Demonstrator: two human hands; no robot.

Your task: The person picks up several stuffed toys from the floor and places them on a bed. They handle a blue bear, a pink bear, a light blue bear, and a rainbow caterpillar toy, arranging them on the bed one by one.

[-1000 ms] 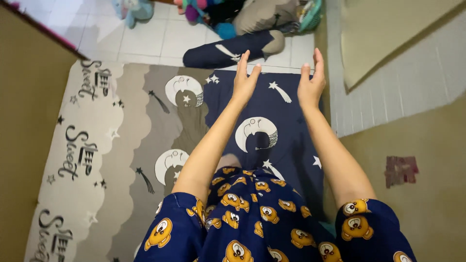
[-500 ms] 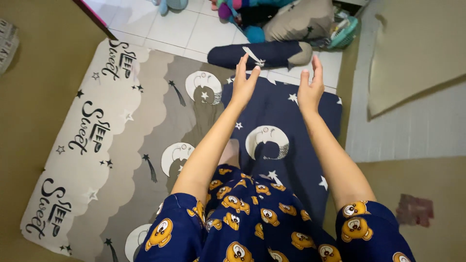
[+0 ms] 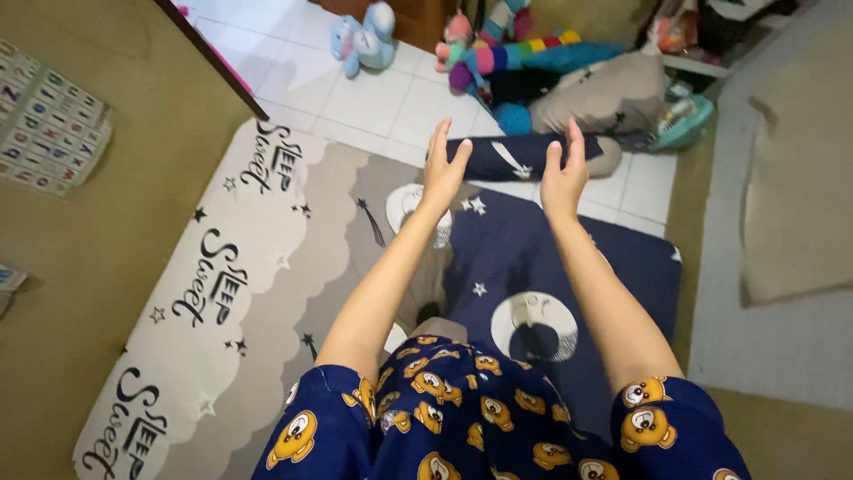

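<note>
My left hand (image 3: 442, 167) and my right hand (image 3: 562, 173) are stretched out in front of me, palms facing each other, fingers straight and apart, holding nothing. Below them lies a mattress (image 3: 275, 267) with a sheet in white, grey and dark blue, printed with moons and stars. Just beyond my fingertips a dark blue bolster pillow (image 3: 506, 158) lies across the tiled floor at the mattress's far end. I wear dark blue clothes with orange bear prints (image 3: 462, 418).
A beige pillow (image 3: 609, 98), a striped soft toy (image 3: 524, 55) and a light blue soft toy (image 3: 366, 40) lie on the white tile floor (image 3: 355, 98). A teal basket (image 3: 684, 120) sits at right. Olive walls (image 3: 80, 231) flank the mattress, with a chart (image 3: 49, 129) on the left wall.
The view has tilted up and swung, bringing more floor, toys and the left wall chart into sight. My hands stay raised and open, now over the mattress's far end.
</note>
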